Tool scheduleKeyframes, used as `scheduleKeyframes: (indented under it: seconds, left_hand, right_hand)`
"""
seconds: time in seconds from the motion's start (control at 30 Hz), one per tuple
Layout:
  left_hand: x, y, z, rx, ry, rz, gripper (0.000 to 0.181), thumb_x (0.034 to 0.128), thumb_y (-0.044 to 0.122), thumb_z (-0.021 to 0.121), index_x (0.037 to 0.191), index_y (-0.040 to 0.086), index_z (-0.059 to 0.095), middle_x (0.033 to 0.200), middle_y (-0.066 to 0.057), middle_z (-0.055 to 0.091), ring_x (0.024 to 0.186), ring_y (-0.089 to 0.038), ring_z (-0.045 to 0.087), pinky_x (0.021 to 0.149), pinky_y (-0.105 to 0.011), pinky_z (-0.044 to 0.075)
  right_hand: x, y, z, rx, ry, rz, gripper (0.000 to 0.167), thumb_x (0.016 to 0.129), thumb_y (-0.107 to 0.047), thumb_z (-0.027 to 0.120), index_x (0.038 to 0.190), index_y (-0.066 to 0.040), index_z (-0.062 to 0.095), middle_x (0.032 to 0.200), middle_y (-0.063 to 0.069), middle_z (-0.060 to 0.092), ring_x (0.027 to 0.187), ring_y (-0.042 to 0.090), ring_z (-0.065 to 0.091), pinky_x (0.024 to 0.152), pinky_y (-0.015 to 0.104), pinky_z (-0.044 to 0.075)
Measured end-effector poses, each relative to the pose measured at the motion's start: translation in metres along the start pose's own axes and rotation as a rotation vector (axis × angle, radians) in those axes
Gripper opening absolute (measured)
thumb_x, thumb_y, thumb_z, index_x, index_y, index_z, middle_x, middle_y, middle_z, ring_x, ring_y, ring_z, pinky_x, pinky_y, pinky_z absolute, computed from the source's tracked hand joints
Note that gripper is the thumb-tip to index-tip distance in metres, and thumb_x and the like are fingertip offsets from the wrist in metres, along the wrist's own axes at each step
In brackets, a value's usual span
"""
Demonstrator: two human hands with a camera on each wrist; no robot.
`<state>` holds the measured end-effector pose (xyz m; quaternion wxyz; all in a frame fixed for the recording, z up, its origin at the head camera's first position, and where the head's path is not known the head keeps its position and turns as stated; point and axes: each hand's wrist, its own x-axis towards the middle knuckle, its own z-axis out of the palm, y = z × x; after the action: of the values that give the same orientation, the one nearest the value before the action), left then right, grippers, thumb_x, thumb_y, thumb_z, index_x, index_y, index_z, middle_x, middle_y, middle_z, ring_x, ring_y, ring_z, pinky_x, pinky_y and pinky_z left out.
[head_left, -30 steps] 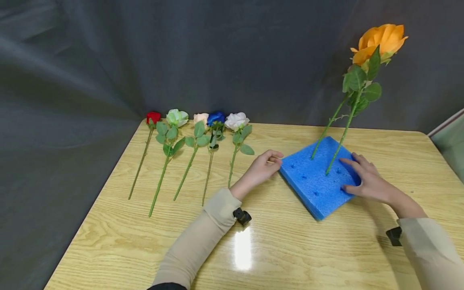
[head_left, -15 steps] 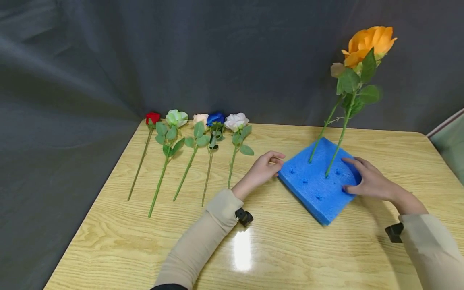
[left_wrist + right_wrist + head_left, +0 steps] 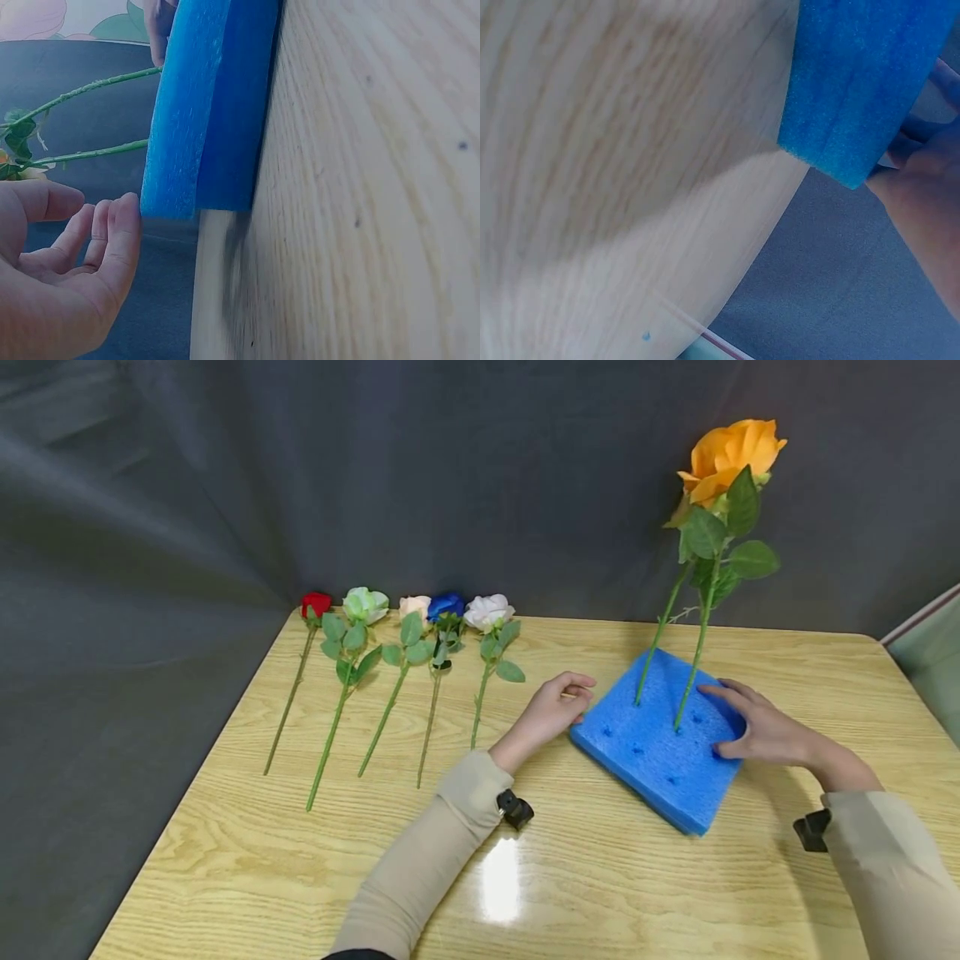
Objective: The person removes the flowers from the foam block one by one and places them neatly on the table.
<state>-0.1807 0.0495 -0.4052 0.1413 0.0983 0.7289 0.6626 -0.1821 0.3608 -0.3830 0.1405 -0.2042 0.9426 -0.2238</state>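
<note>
A square blue foam block (image 3: 660, 760) with several small holes lies flat on the table. Two stemmed flowers stand in it, leaning right: an orange rose (image 3: 731, 456) and another mostly hidden behind, its stem (image 3: 654, 635) visible. My right hand (image 3: 768, 731) rests on the block's right corner, thumb and index finger spread over the top face; the right wrist view shows no fingers on the block's side. My left hand (image 3: 551, 706), fingers loosely bent, touches the left corner; in the left wrist view its fingertips (image 3: 129, 206) meet the foam's edge.
On the left of the wooden table (image 3: 225, 843) lies a row of loose roses: red (image 3: 316, 603), pale green (image 3: 366, 605), peach (image 3: 414, 607), blue (image 3: 446, 605) and white (image 3: 489, 611). A dark cloth (image 3: 465, 485) hangs behind the table.
The foam block has turned on the table, its front corner swinging right and nearer. The orange rose has swung left with it. Both hands stay at the block, shifting slightly.
</note>
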Motion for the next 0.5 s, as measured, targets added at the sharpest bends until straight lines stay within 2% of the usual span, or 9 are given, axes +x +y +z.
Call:
scheduleKeyframes:
  seconds: [0.17, 0.37, 0.43, 0.5]
  left_hand:
    - [0.004, -0.001, 0.004, -0.019, 0.026, -0.004, 0.029, 0.0967, 0.007, 0.051, 0.124, -0.001, 0.058, 0.112, -0.019, 0.06, 0.089, -0.026, 0.062, 0.075, -0.026, 0.057]
    - [0.007, -0.001, 0.01, -0.03, 0.02, -0.01, 0.032, 0.0966, 0.009, 0.053, 0.128, 0.002, 0.057, 0.117, -0.016, 0.061, 0.081, -0.021, 0.062, 0.062, -0.02, 0.05]
    - [0.008, -0.001, 0.012, -0.036, 0.012, 0.0, 0.035, 0.0965, 0.008, 0.052, 0.13, 0.002, 0.055, 0.121, -0.015, 0.061, 0.087, -0.021, 0.064, 0.064, -0.018, 0.049]
    - [0.009, -0.001, 0.015, -0.053, -0.002, 0.017, 0.038, 0.0957, 0.007, 0.051, 0.134, 0.002, 0.052, 0.127, -0.016, 0.059, 0.1, -0.022, 0.065, 0.07, -0.017, 0.05]
  right_hand:
    - [0.003, -0.001, -0.002, -0.001, -0.008, -0.004, 0.085, 0.071, -0.012, 0.071, 0.143, 0.006, 0.03, 0.146, 0.042, 0.014, 0.128, 0.065, 0.016, 0.09, 0.074, 0.027]
    - [0.007, -0.004, -0.004, -0.002, -0.016, -0.002, 0.082, 0.07, -0.01, 0.07, 0.141, 0.006, 0.032, 0.147, 0.041, 0.014, 0.129, 0.064, 0.016, 0.09, 0.074, 0.027]
    - [0.007, -0.005, -0.003, 0.008, -0.011, -0.016, 0.08, 0.07, -0.008, 0.069, 0.14, 0.006, 0.033, 0.147, 0.04, 0.014, 0.129, 0.064, 0.015, 0.092, 0.075, 0.024]
    - [0.006, -0.005, -0.003, 0.013, -0.005, -0.028, 0.079, 0.071, -0.008, 0.069, 0.14, 0.006, 0.034, 0.148, 0.039, 0.013, 0.131, 0.065, 0.013, 0.095, 0.076, 0.02]
